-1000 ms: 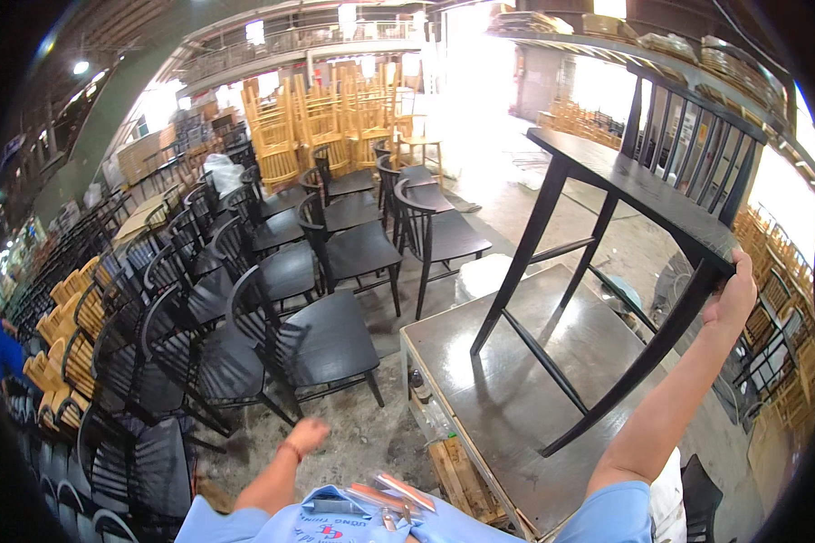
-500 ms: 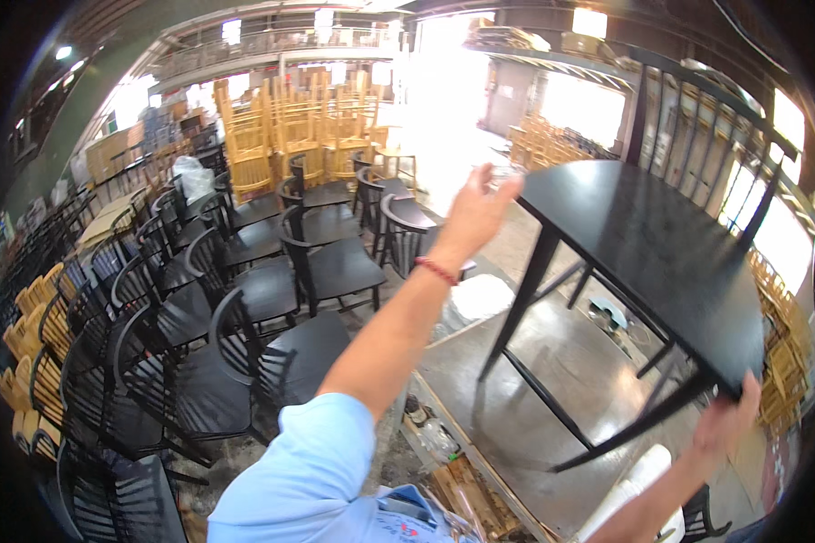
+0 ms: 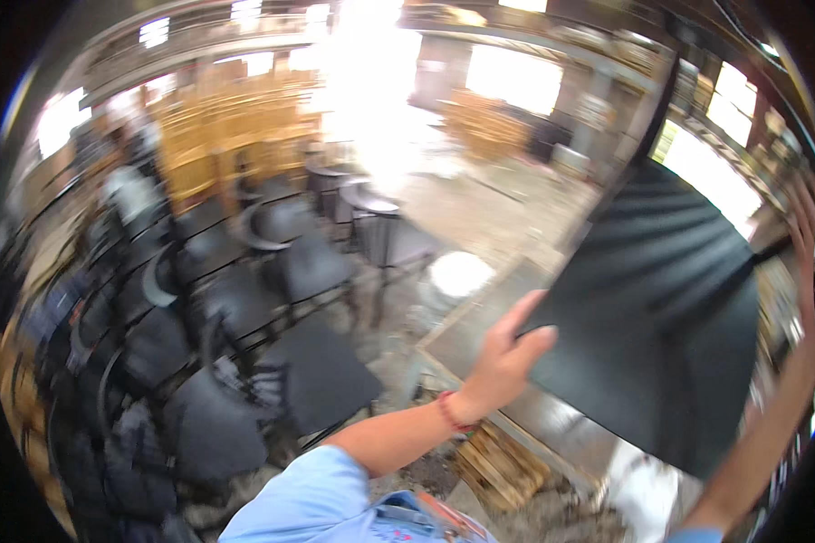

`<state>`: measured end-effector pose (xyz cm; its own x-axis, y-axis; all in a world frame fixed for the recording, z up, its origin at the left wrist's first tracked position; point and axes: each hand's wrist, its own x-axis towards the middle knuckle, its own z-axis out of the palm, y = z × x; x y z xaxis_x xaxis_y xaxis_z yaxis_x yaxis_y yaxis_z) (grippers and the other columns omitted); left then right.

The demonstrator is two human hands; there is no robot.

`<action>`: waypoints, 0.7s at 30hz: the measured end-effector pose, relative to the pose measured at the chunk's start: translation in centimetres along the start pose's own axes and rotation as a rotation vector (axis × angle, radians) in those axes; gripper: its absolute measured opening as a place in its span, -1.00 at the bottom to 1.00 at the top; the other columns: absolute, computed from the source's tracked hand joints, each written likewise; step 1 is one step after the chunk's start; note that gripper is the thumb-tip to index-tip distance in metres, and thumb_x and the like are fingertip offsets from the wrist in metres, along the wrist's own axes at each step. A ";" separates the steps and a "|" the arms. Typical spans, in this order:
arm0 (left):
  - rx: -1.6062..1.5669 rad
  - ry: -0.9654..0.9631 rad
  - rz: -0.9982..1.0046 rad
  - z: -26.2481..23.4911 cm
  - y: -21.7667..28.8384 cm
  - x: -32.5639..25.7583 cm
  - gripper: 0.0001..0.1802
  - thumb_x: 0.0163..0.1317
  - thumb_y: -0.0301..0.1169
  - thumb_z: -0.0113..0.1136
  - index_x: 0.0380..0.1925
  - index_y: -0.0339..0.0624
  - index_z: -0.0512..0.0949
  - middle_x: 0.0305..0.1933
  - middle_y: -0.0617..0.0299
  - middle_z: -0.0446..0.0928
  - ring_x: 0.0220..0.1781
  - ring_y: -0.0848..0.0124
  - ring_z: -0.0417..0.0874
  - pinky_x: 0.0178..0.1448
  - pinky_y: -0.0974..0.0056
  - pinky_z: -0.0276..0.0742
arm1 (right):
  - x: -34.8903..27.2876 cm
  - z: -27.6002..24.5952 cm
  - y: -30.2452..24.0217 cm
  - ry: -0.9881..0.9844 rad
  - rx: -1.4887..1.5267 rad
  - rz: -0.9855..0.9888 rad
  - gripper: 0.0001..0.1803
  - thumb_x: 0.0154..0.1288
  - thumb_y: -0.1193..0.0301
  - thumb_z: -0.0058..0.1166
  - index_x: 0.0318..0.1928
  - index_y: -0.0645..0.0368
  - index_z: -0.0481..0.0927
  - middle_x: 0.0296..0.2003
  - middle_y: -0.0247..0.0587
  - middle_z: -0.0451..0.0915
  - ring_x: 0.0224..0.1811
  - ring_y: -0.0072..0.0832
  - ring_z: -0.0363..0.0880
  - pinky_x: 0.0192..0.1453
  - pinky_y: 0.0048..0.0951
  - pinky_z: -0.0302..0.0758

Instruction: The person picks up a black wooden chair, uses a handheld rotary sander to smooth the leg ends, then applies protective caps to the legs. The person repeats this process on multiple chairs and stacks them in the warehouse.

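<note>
A black wooden chair (image 3: 652,317) fills the right side, tilted, its broad seat turned toward me. My left hand (image 3: 512,357), with a red bracelet at the wrist, grips the left edge of that seat, thumb on top. At the far right rim, my right hand (image 3: 804,249) is up beside a dark post of the chair's back. Its fingers are smeared by motion, so I cannot make out whether they close on the chair. The chair's legs are hidden behind the seat. Under the chair is a grey metal-topped table (image 3: 457,348).
Rows of black chairs (image 3: 321,371) crowd the floor on the left. Stacked light-wood chairs (image 3: 235,131) stand behind them, with more light-wood pieces (image 3: 484,122) farther back. A white round-topped container (image 3: 460,274) sits beside the table. Wooden boards (image 3: 503,466) lie below it.
The chair has tipped, its seat swinging toward me. My left hand has moved down along the seat edge; my right hand has gone from the seat corner up to the back. My view has shifted right.
</note>
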<state>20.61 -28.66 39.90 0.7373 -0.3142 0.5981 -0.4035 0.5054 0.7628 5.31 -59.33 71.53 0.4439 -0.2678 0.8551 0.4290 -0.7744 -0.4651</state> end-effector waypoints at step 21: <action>-0.434 -0.032 -0.507 7.3 -15.6 20.5 -0.55 0.40 0.02 -0.01 0.07 -0.04 0.46 -0.15 0.14 0.54 -0.17 0.23 0.55 -0.11 -0.10 0.53 | -26.6 -18.3 -14.2 0.485 0.650 0.316 -0.64 0.33 0.30 0.05 -0.13 0.43 0.53 -0.20 0.19 0.61 0.08 -0.02 0.56 0.30 0.10 0.41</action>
<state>38.07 -48.85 42.01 0.7591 -0.6184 0.2032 0.2485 0.5638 0.7876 -27.03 -51.71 59.54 0.2972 -0.7446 0.5977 0.7722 -0.1807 -0.6091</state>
